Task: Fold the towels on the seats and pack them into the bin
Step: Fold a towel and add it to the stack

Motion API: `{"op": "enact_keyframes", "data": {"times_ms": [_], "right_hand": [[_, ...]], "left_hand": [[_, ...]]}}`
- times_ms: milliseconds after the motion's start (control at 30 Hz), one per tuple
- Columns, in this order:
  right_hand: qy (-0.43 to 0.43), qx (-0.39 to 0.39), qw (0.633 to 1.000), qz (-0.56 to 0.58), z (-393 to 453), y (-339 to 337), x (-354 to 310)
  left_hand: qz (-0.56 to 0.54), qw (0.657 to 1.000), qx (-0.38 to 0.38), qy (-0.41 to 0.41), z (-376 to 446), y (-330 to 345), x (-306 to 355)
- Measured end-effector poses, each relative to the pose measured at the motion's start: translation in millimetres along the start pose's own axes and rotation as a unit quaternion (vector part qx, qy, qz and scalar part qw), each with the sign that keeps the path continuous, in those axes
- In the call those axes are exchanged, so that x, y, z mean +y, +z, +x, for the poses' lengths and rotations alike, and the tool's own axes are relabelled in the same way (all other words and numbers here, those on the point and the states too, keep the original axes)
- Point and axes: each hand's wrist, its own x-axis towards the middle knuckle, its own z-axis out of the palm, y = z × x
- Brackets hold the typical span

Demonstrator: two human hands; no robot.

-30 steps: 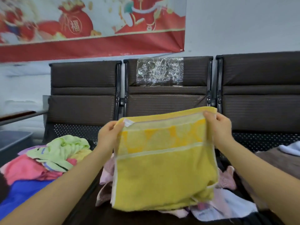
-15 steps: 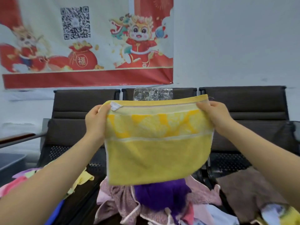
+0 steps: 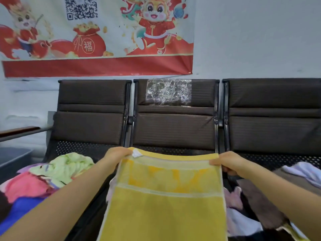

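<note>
Terrycloth in bright yellow fills the lower middle of the view: a yellow towel (image 3: 165, 202), soft and nubby, with a paler woven band carrying orange shapes near its top and a small white label (image 3: 137, 153) at the upper left corner. It hangs spread flat in the air in front of the middle seat (image 3: 175, 129) of a row of dark brown padded seats with ribbed upholstery and black perforated metal bases. The left hand (image 3: 116, 156) pinches the top left corner beside the label, its fingers curled over the hem; the right hand (image 3: 225, 162) pinches the top right corner the same way, so the top edge runs taut between them. Crumpled cloths in pale green (image 3: 69, 166), pink and blue lie heaped on the left seat, and brown, white and pink ones on the right. A grey bin (image 3: 13, 157) edge shows at far left.
</note>
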Motion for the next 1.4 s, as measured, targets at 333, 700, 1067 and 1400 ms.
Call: {"op": "enact_keyframes", "data": {"times_ms": [333,700,1067,1400], "right_hand": [[0.016,0.128,0.970,0.206,73,48,17],[-0.037,0.062,0.992,0.102,22,66,39],[0.117,-0.221,0.937,-0.246,-100,78,86],[0.116,-0.138,0.981,-0.076,-104,102,95]], "left_hand": [[-0.056,0.995,0.053,0.055,79,44,-39],[0.118,0.990,-0.015,0.076,30,72,-58],[0.272,0.864,-0.327,0.268,-124,88,-77],[0.217,0.889,-0.324,0.239,-121,93,-124]]}}
